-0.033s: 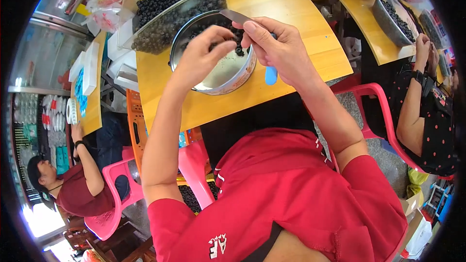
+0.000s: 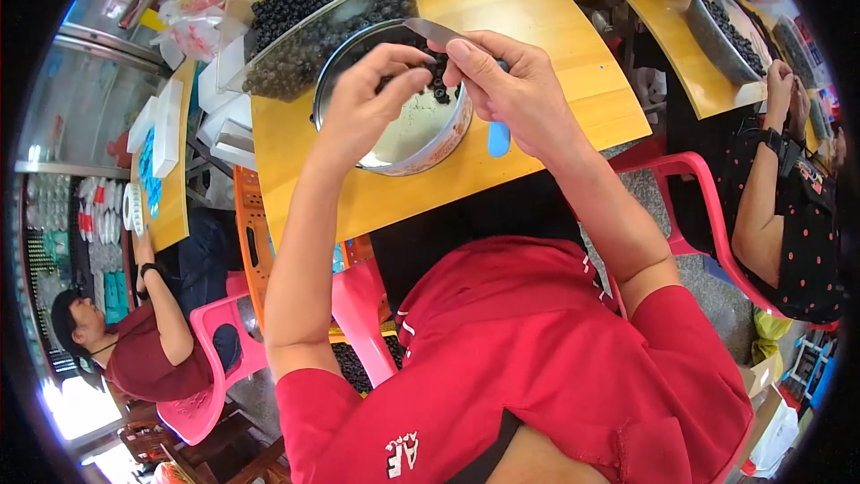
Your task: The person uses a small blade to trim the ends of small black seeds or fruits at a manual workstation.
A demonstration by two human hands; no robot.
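Observation:
My right hand point(image 2: 515, 90) grips a small knife point(image 2: 499, 138) with a blue handle, its blade pointing up and left over a round metal bowl point(image 2: 421, 148). My left hand point(image 2: 369, 99) is over the bowl's left side, thumb and fingers curled toward each other. What those fingertips hold, if anything, is too small to make out. Several small round black pieces point(image 2: 441, 90) lie in the bowl beneath my hands, on its pale bottom. My hands hide part of the bowl's inside.
Behind the bowl, a clear plastic tub point(image 2: 331, 27) of round black pieces stands on the wooden table point(image 2: 537, 27). White boxes point(image 2: 235, 116) sit left of it. Another person point(image 2: 152, 341) sits at left; a second person's arm point(image 2: 761, 206) works by a bowl point(image 2: 726, 36) at right.
My left hand has shifted very slightly, and its fingers look a little different in pose. My right hand and the knife have hardly moved.

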